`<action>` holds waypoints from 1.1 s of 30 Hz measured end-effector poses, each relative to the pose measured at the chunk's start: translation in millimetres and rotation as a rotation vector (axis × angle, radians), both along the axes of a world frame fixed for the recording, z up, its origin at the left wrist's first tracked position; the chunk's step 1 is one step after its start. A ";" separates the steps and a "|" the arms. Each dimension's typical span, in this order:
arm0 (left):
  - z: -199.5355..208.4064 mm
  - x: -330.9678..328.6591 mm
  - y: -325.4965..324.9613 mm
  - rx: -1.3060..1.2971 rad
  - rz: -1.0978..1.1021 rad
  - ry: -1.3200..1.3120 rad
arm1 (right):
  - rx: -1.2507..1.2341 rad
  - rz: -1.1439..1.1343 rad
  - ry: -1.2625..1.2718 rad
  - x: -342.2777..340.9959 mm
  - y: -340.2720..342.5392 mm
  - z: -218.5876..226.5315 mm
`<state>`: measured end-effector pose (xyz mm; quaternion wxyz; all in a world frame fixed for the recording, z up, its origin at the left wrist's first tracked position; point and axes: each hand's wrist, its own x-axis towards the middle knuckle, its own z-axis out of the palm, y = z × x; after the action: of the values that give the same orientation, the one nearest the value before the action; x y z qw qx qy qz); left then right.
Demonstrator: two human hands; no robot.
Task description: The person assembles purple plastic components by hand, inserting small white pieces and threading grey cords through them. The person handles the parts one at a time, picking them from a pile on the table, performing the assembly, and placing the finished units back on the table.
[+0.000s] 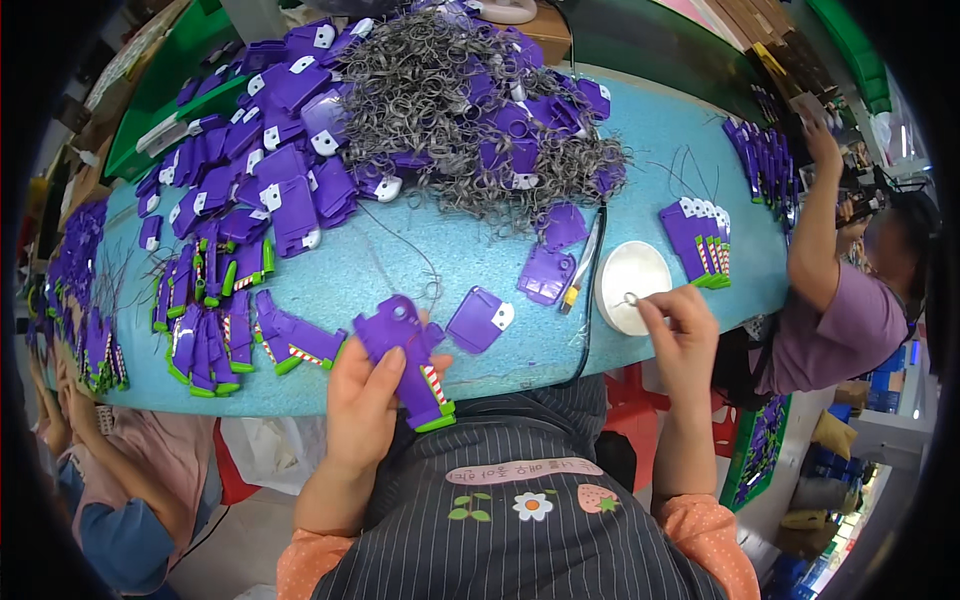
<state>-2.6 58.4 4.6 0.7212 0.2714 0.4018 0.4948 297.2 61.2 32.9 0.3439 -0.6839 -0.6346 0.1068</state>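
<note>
My left hand (362, 405) grips a purple plastic toy part (392, 335) with a green end, a red-and-white striped strip and a round hole near its top. My right hand (685, 325) pinches a small pale ring (631, 299) between thumb and finger, over a round white dish (652, 262). A flat purple piece with a white corner (478, 318) lies on the table just right of the held part. Beyond it are loose purple pieces (545, 275) beside a cutter-like tool (578, 275), whose kind I cannot fully make out.
A tangled heap of grey wires (430, 100) covers purple panels (290, 200) at the far side of the blue table (380, 245). Striped purple-green parts (205, 340) pile up at left; a fanned row (700, 240) lies right. Co-workers (840, 300) sit at both sides.
</note>
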 end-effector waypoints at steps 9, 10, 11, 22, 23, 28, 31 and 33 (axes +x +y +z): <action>13.1 15.5 5.5 0.107 -0.255 -0.036 | 0.059 -0.020 0.522 8.4 -11.7 11.3; 15.8 15.1 -1.4 0.078 -0.302 -0.044 | 0.054 -0.007 0.629 -0.9 -13.6 16.7; 22.0 17.1 -7.3 0.007 -0.350 -0.054 | 0.047 0.008 0.735 -10.3 -15.7 19.2; 26.7 32.0 -34.7 0.170 -0.359 -0.004 | -0.299 0.539 1.220 -85.9 -31.1 -4.7; 25.4 30.3 -34.5 0.180 -0.368 0.022 | -0.356 0.532 1.281 -85.5 -32.5 -7.3; 19.7 24.9 -31.4 0.164 -0.537 0.093 | -0.521 0.433 1.302 -77.4 -32.0 -5.4; 16.7 17.7 -26.2 0.223 -0.700 0.214 | -0.698 0.491 1.174 -60.3 -16.5 9.6; 15.4 16.8 -24.2 0.308 -0.804 0.301 | -0.857 0.543 1.035 -53.6 -6.3 21.9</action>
<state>14.1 34.2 20.0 0.7407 0.5789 0.2865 0.1846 243.7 54.9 54.8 0.2633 -0.4386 -0.4406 0.7376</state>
